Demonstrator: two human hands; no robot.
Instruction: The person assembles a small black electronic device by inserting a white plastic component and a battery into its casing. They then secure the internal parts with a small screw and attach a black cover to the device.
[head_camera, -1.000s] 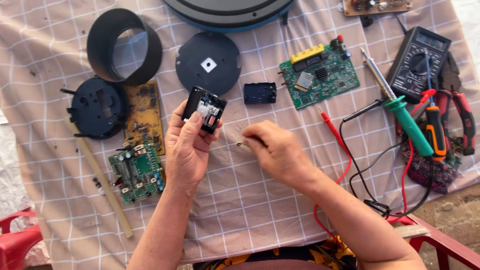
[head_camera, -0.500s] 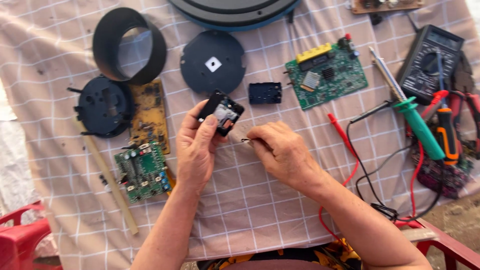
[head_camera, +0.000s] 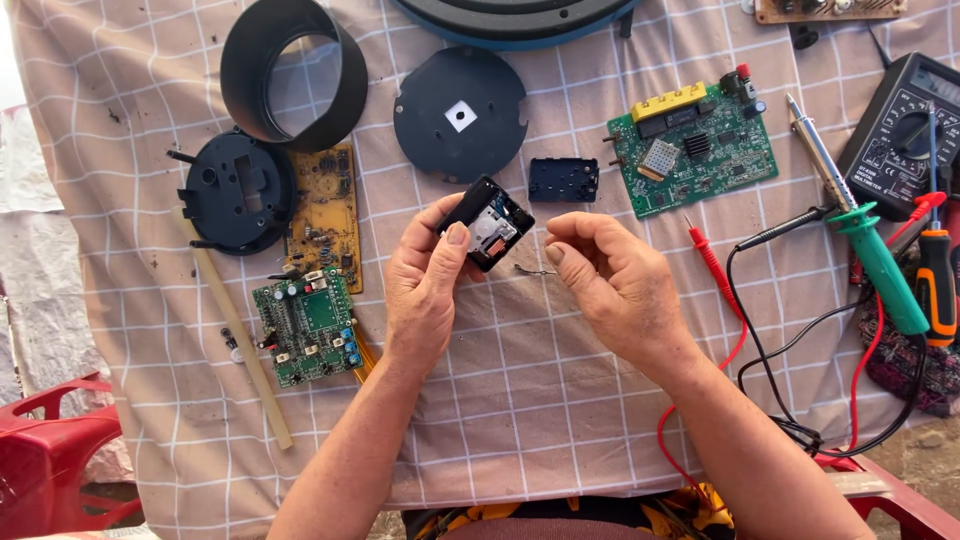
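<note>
You held a matt black plastic module (head_camera: 487, 222) in your left hand (head_camera: 425, 285) above the soft checked cloth (head_camera: 520, 390); right of it lay a glossy green circuit board (head_camera: 695, 150).

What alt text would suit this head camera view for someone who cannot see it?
A left hand holds a small open black module over a checked cloth, while the right hand pinches a thin metal piece beside it. Circuit boards, black round parts, a soldering iron and a multimeter lie around.
</note>
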